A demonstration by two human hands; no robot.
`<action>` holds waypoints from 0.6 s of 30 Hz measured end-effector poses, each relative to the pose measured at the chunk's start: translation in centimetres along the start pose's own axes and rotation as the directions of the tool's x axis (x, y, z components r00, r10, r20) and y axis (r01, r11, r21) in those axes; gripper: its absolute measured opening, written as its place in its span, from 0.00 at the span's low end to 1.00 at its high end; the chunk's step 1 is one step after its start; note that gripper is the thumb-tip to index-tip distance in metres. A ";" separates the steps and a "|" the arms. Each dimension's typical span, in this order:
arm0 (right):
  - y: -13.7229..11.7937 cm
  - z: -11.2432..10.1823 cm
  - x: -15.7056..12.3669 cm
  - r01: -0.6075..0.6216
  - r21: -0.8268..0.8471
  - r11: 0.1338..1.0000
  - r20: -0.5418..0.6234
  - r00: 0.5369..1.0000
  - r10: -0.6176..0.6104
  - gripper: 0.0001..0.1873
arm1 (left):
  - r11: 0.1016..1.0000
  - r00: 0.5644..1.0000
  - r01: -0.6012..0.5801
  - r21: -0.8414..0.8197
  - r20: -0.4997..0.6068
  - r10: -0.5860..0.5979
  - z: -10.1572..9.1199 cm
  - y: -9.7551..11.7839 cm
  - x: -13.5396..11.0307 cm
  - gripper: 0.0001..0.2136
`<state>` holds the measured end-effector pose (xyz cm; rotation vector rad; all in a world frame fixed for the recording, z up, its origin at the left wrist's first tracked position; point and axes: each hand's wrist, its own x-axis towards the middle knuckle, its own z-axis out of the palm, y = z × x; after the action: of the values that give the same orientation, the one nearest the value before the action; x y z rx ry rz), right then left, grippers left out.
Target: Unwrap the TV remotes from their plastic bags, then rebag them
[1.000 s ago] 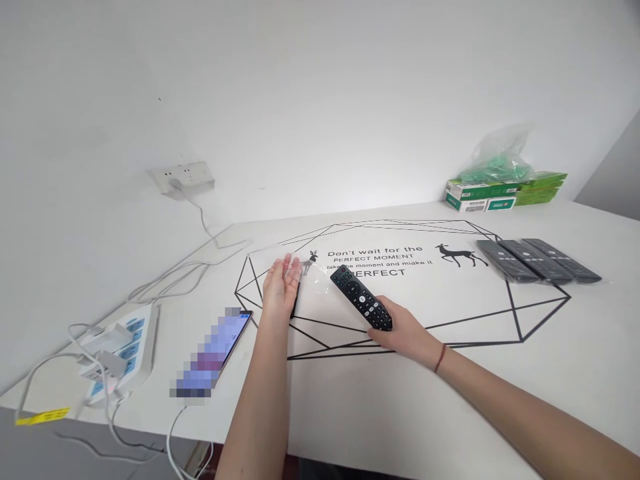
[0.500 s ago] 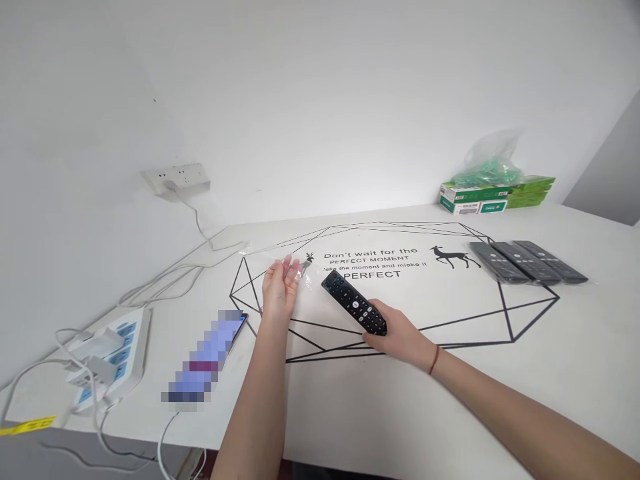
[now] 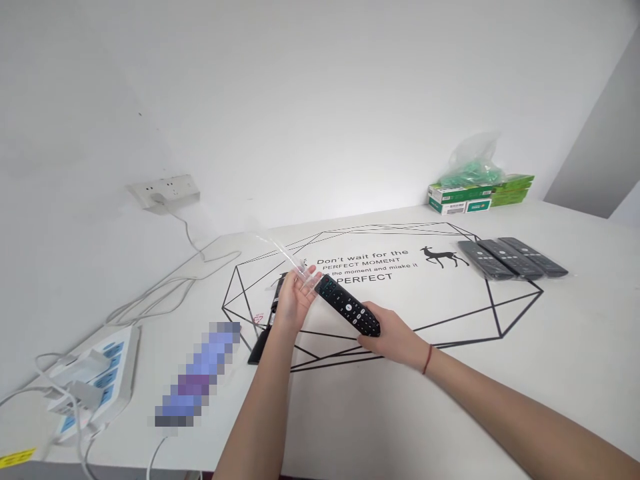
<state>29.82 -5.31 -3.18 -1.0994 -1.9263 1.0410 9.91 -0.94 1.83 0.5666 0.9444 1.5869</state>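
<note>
My right hand point(image 3: 393, 337) grips the near end of a black remote control point(image 3: 347, 308) and holds it tilted above the white table point(image 3: 450, 393). My left hand point(image 3: 293, 300) holds a clear plastic sleeve point(image 3: 287, 257) by its near end, right at the remote's far tip. The sleeve rises up and to the left from my fingers. Another black remote point(image 3: 265, 327) lies flat on the table under my left wrist.
Three bagged remotes point(image 3: 510, 258) lie at the right of the table's printed pattern. Green boxes with a plastic bag point(image 3: 477, 187) stand at the back right. A phone point(image 3: 193, 377), a power strip point(image 3: 95, 383) and cables sit at the left edge.
My left hand closed on the clear sleeve and lifted it to the remote's tip. The remote moved slightly left, and the second remote under my left wrist came into view.
</note>
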 end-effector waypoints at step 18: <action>-0.2 -0.9 0.0 0.008 -0.077 0.997 0.014 1.000 -0.006 0.18 | 0.997 0.996 -0.077 -0.026 0.049 0.079 0.3 -1.7 -0.3 0.10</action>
<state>30.53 -5.05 -2.57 -1.1297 -1.9943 0.9802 11.22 -1.06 0.61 0.6300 0.8735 1.6442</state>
